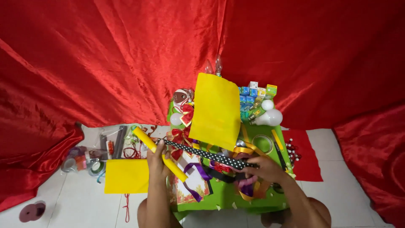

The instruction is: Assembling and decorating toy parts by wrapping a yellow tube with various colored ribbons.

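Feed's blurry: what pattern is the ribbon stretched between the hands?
Black with white polka dots, on the ribbon; the head view shows it best.

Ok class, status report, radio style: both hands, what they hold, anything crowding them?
Left hand gripping yellow roll. Right hand pinching black polka-dot ribbon, stretched between both hands. Yellow sheet, bows and bulbs crowd the green table.

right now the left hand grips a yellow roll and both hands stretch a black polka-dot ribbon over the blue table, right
Not quite: the table is green, not blue, as the head view shows. The rest stands: the left hand has its grip on the yellow roll, and the black polka-dot ribbon runs from it to the right hand.
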